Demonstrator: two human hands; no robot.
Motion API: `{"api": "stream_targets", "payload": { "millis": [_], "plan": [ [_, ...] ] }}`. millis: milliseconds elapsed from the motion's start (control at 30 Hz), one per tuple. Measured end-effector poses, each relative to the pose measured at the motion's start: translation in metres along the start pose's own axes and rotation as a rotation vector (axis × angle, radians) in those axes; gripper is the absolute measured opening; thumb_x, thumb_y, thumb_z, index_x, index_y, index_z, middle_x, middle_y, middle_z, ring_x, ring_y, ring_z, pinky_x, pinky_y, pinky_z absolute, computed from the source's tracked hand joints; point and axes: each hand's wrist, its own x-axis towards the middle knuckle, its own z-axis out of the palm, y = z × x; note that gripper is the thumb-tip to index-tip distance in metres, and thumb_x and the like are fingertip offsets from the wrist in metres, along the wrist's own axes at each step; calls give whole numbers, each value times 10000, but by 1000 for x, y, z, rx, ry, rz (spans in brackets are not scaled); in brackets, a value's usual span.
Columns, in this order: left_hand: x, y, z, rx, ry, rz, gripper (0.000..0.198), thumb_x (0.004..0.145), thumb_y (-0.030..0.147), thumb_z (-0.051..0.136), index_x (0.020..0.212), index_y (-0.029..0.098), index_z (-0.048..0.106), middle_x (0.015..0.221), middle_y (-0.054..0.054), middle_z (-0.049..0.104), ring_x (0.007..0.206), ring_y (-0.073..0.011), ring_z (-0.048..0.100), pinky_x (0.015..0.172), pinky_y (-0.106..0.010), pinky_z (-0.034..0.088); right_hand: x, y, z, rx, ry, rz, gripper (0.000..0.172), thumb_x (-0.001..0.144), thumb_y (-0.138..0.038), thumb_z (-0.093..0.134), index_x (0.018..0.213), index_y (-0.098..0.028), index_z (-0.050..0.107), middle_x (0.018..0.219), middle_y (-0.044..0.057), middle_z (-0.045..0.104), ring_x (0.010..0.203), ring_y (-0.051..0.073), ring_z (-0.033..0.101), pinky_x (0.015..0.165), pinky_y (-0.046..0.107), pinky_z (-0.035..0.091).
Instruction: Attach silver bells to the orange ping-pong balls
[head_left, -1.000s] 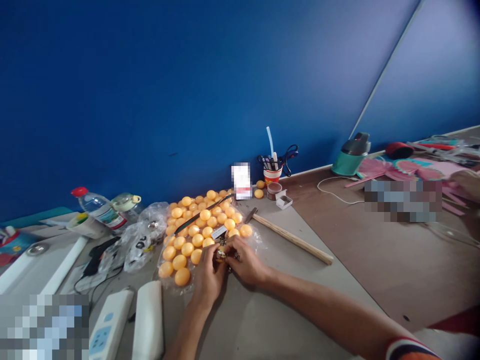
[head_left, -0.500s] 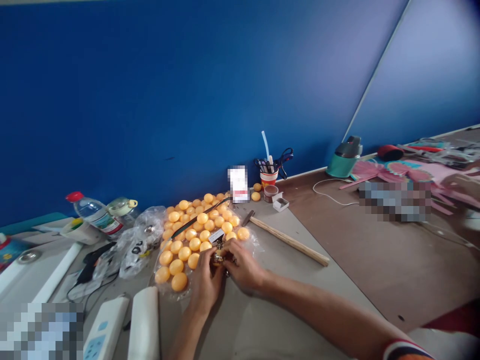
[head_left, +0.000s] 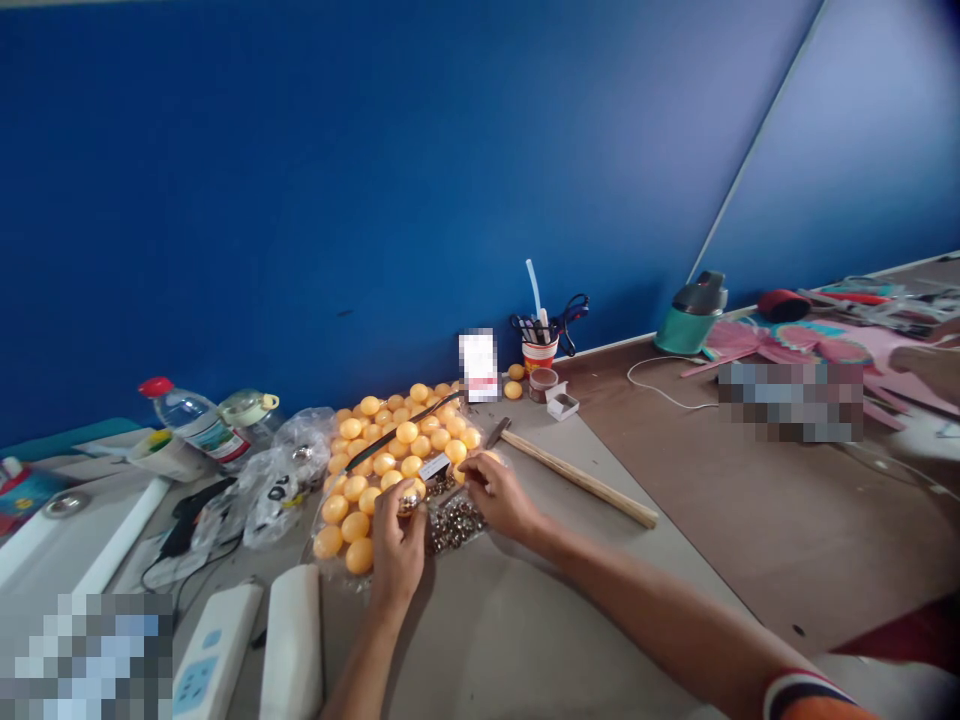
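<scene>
My left hand is closed around a small shiny metal piece at its fingertips, over the front edge of the yellow balls. My right hand is to the right, its thumb and fingers drawn together. Whatever they might hold is too small to make out. Between the hands lies a heap of small dark, shiny metal pieces, seemingly in clear plastic. Behind it, a small white label rests against the balls, which sit in a clear bag. A black strip crosses them.
A hammer lies to the right, beside a small open box and a cup of pens. On the left are a plastic bottle, crumpled clear bags and a power strip. A teal container stands far right.
My hands have moved apart: the left went leftward with the shiny metal piece, the right went up and rightward. The heap of metal pieces between them has come into view.
</scene>
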Motion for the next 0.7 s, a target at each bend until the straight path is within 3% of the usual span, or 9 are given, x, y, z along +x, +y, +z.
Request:
{"api": "stream_targets", "payload": {
  "millis": [200,333,533,700],
  "plan": [
    [1,2,0,-40,-23,0,214,954,364,598,1099,236,688,1107,-104,765,1059,-266,723,927,-438,617,2,-2,-8,-200,-195,-52,264,846,-23,564,951,-214,713,964,56,745,895,210,678,827,314,542],
    [2,5,-1,-64,-64,-1,210,957,387,583,1023,230,706,1055,-93,776,1021,-275,736,890,-429,628,-1,-1,-8,-370,-346,-109,228,868,-23,563,864,-196,713,885,62,719,849,208,650,827,310,527],
    [0,3,-1,-53,-116,-33,242,977,397,544,1034,240,720,1072,-93,797,1033,-264,744,939,-444,620,-2,0,-6,-416,-381,-120,224,836,-6,578,757,-186,686,816,62,667,812,205,607,826,319,514],
    [-3,1,1,-23,-137,-25,270,982,354,556,1184,226,679,1238,-126,765,1183,-275,707,1040,-480,580,-1,-6,-12,-388,-320,-115,287,928,-44,494,1008,-166,741,1023,110,708,936,224,658,843,323,537]
  ]
}}
